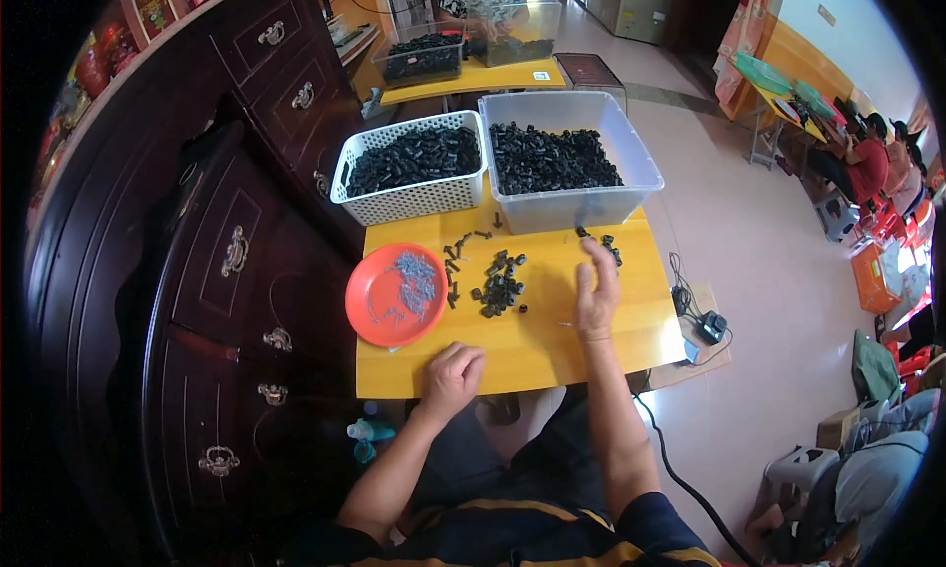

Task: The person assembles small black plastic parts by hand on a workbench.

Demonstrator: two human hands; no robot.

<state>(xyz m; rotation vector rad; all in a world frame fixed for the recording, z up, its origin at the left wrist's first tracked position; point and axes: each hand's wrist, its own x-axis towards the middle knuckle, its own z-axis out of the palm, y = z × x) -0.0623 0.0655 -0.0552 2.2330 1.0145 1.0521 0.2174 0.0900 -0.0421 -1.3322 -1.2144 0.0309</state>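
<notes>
Right of the dish (pixel 367 289), which holds small grey pieces (pixel 416 284), lies a pile of black parts (pixel 501 285). The left hand (pixel 455 378), just nearside-right of the dish, has curled fingers; whether they hold anything, I cannot tell. Well right of the dish, the right hand's (pixel 596 296) fingers stand apart from its thumb. Beyond the dish: basket (pixel 414 208), bin (pixel 562 214).

Looks like a home room arranged as a small workshop. Shows domesticity in a dark red-brown panelled wooden cabinet (pixel 212 281) with ornate metal handles (pixel 235 252), a pinkish patterned fabric curtain (pixel 746 25); suggests piecework through a yellow wooden bench (pixel 552 365) carrying bulk containers of small black plastic parts (pixel 552 158).
</notes>
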